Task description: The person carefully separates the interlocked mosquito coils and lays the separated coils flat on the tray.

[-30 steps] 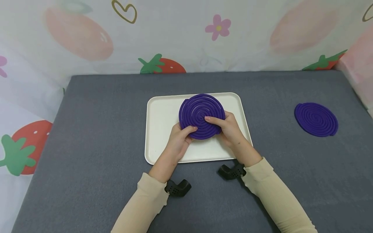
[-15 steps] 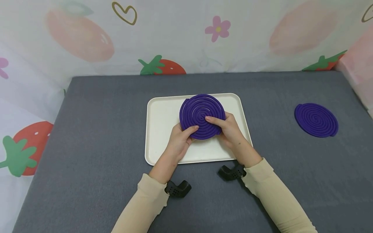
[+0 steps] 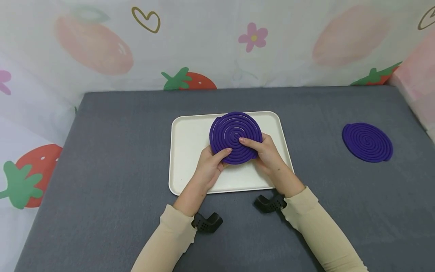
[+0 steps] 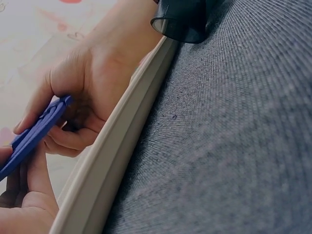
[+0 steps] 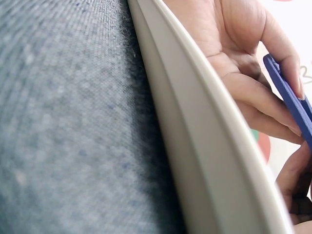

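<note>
Head view: left hand (image 3: 208, 164) and right hand (image 3: 267, 154) both hold one purple spiral disc (image 3: 235, 128) over the white tray (image 3: 188, 151). Grip is narrow on both, thumbs lying on the ridged face, right thumb tip close to the spiral's center, left one lower. Second purple disc (image 3: 367, 142) lies flat on the grey surface (image 3: 112, 177), well apart, off to the right of the tray. This is the only view with the second disc, the full spiral pattern and the whole tray outline. Also gets both light sleeves (image 3: 327, 236) and the printed backdrop (image 3: 292, 41) behind the surface

Left wrist view: held disc nearly edge-on, so the pinch reads clearly: thumb on one face, fingers on the opposite one, which the head view hides. Disc sits raised off the near tray rim, visible gap between. One black wrist camera (image 4: 181, 19) at the upper edge of the frame

Right wrist view: disc edge-on again, cut by the frame edge, same pinch. Tray's outer wall fills the middle, near side resting on the surface

Count: discs 2 (1 held, 1 lying), trays 1, hands 2, sleeves 2, wrist cameras 2
</note>
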Demonstrator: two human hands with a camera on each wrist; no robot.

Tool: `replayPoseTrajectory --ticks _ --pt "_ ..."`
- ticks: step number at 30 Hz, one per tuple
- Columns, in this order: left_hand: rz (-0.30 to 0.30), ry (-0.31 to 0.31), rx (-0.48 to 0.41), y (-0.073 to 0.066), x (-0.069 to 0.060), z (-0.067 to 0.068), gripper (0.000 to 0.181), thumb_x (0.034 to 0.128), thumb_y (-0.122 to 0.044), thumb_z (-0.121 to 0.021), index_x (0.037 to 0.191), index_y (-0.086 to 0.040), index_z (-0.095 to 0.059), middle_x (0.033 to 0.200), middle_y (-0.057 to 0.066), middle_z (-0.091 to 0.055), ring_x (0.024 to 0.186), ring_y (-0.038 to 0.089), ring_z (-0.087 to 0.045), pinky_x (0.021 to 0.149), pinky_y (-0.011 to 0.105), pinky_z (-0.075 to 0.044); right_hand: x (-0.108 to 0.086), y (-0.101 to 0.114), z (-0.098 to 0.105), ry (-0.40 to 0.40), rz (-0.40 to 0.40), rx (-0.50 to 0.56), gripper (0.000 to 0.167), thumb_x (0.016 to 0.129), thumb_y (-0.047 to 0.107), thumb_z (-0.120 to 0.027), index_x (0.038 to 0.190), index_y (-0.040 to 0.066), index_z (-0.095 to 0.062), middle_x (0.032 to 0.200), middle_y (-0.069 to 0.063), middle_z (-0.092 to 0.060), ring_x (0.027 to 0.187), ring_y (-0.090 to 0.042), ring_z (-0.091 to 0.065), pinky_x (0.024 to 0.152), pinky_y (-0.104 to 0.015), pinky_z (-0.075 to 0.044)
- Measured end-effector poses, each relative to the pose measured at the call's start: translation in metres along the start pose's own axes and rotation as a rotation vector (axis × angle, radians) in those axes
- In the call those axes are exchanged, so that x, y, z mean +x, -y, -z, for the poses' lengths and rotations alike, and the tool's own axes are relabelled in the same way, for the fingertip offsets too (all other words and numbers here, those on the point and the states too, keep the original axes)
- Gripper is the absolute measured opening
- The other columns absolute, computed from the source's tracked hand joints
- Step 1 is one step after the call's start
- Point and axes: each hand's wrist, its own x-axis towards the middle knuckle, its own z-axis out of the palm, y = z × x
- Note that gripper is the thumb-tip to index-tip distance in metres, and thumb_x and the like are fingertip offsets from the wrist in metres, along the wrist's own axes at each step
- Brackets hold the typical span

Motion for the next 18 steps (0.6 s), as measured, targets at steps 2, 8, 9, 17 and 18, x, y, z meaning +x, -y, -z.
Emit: replayPoseTrajectory --ticks 2,8,9,17,18 --pt "-0.003 0.003 -0.006 0.0 0.0001 -0.0001 0.04 0.0913 0.008 -0.047 0.13 0.011 -0.037 0.11 0.01 -0.056 0.094 0.011 -0.062 0.087 0.026 -0.052 -0.0001 0.0002 -0.0007 -0.003 0.006 0.005 0.022 0.085 -0.007 -0.056 0.098 0.01 -0.064 0.092 -0.001 -0.068 0.084 -0.011 -0.063 0.075 -0.023 -0.054" --pt "-0.004 -0.004 -0.011 0.0005 0.0002 -0.0001 0.039 0.0918 0.008 -0.047 0.129 0.011 -0.038 0.109 0.009 -0.056 0.093 0.011 -0.062 0.086 0.025 -0.052 -0.0001 -0.0003 -0.001 -0.003 0.008 0.012 0.024 0.085 -0.008 -0.055 0.096 0.012 -0.065 0.091 0.0 -0.068 0.083 -0.01 -0.064 0.074 -0.022 -0.054" --pt "-0.004 -0.003 -0.011 0.0005 0.0003 -0.0002 0.039 0.0917 0.008 -0.047 0.13 0.011 -0.037 0.109 0.009 -0.055 0.093 0.011 -0.062 0.086 0.025 -0.052 0.0001 -0.0007 -0.0006 -0.001 0.009 0.014 0.024 0.085 -0.008 -0.055 0.096 0.011 -0.065 0.091 0.0 -0.068 0.084 -0.011 -0.064 0.074 -0.022 -0.054" --pt "0.006 -0.013 -0.011 -0.0007 0.0001 -0.0009 0.042 0.0918 0.008 -0.048 0.132 0.01 -0.035 0.113 0.011 -0.054 0.095 0.012 -0.061 0.087 0.026 -0.052 0.0004 -0.0006 -0.0006 0.008 0.022 0.012 0.024 0.085 -0.008 -0.055 0.098 0.01 -0.064 0.093 0.0 -0.068 0.085 -0.011 -0.064 0.075 -0.023 -0.054" --pt "0.008 -0.015 -0.012 -0.0008 0.0002 -0.0009 0.042 0.0918 0.008 -0.048 0.132 0.01 -0.035 0.113 0.011 -0.054 0.095 0.012 -0.061 0.087 0.026 -0.051 0.0005 -0.0006 -0.0007 0.009 0.023 0.013 0.024 0.085 -0.008 -0.055 0.098 0.01 -0.064 0.093 0.0 -0.068 0.085 -0.011 -0.064 0.075 -0.023 -0.054"
